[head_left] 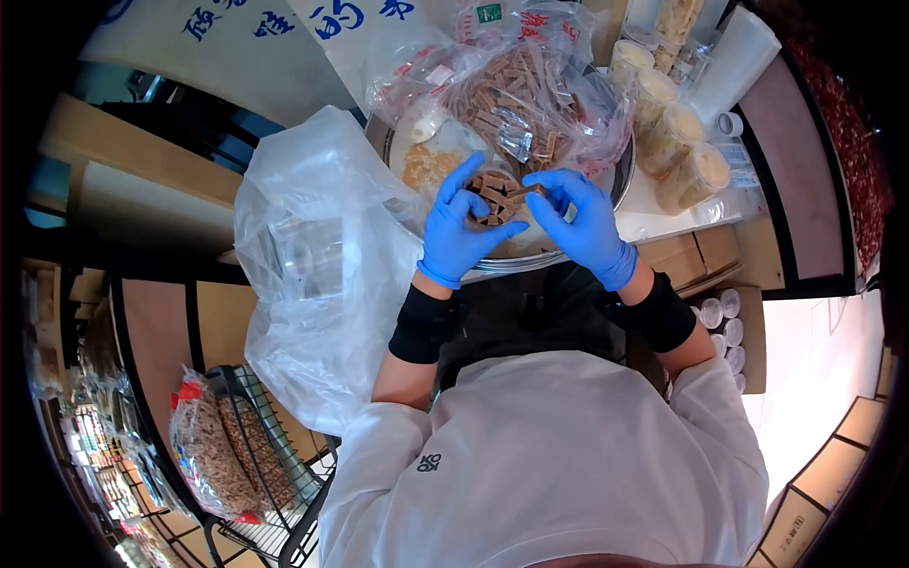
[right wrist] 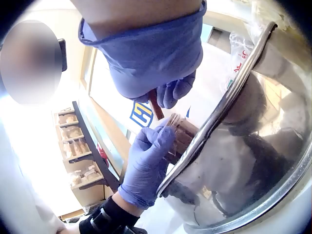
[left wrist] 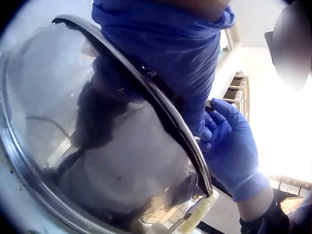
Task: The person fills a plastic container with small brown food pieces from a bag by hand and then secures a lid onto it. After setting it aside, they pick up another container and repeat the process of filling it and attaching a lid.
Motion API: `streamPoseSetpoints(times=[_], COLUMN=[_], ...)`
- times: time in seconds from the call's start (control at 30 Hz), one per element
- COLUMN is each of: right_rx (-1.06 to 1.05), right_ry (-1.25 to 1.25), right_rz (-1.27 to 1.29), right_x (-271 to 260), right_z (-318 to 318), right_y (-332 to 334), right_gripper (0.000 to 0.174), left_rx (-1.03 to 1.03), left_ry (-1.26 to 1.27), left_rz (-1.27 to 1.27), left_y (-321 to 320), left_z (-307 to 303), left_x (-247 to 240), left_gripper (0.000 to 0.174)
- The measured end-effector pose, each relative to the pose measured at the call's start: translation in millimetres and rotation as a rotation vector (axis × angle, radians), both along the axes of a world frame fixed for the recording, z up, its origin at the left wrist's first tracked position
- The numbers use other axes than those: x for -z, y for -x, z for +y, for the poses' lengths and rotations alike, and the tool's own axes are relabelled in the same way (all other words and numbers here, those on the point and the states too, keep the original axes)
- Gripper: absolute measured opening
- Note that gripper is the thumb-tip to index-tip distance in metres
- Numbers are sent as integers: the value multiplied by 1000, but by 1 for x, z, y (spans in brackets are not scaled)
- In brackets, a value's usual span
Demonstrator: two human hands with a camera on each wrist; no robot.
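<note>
In the head view a clear round tub (head_left: 494,220) stands filled with brown sticks, seen from above. The blue-gloved left hand (head_left: 458,237) curls its fingers and thumb round the tub; the right wrist view shows the left hand (right wrist: 148,161) gripping the tub's side (right wrist: 181,136). The right hand (head_left: 585,223) pinches one brown stick (head_left: 530,191) at the tub's right rim. In the right wrist view that stick (right wrist: 156,105) points down from under the right hand (right wrist: 146,68) toward the tub. The left wrist view leaves the tub hidden behind the left hand (left wrist: 161,53).
A large metal basin (head_left: 530,262) lies under both hands, with a plastic bag of brown sticks (head_left: 516,104) in it. Several filled tubs (head_left: 694,178) line the right side. A big clear plastic bag (head_left: 312,256) hangs at left. Below right is a box of lidded containers (head_left: 729,331).
</note>
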State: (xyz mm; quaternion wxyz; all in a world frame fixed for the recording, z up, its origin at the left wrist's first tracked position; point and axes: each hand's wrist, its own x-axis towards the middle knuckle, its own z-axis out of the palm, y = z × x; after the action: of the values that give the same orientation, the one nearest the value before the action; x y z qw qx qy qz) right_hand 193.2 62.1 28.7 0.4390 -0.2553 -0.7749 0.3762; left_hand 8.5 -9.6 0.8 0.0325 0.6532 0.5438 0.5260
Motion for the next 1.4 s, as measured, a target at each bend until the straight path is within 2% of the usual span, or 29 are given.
streamPoseSetpoints(times=[0.23, 0.33, 0.53, 0.6, 0.73, 1.03, 1.13, 1.23, 1.4], right_rx=[-22, -9, -17, -23, -24, 6, 3, -4, -4], right_ry=[52, 57, 94, 114, 118, 84, 86, 86, 83], right_rz=[2, -8, -2, 10, 23, 23, 24, 28, 27], right_x=[2, 1, 8, 10, 11, 11, 9, 9, 11], right_z=[-2, -2, 1, 2, 2, 0, -1, -1, -1], right_y=[3, 3, 2, 3, 3, 4, 4, 4, 3], right_gripper=[23, 23, 22, 22, 23, 22, 22, 22, 22], left_rx=[114, 91, 43, 37, -4, -120, -91, 26, 91], left_ry=[78, 66, 4, -51, -57, 154, 181, 139, 116], left_rz=[26, -48, 44, 179, 203, 184, 172, 210, 119], left_y=[-2, -8, -7, -3, -5, -13, -8, 0, 1], left_z=[2, 3, 3, 3, 0, -5, -4, -3, -2], left_x=[2, 0, 3, 2, -3, -20, -17, -13, -10], left_gripper=[54, 52, 52, 50, 50, 45, 45, 44, 44])
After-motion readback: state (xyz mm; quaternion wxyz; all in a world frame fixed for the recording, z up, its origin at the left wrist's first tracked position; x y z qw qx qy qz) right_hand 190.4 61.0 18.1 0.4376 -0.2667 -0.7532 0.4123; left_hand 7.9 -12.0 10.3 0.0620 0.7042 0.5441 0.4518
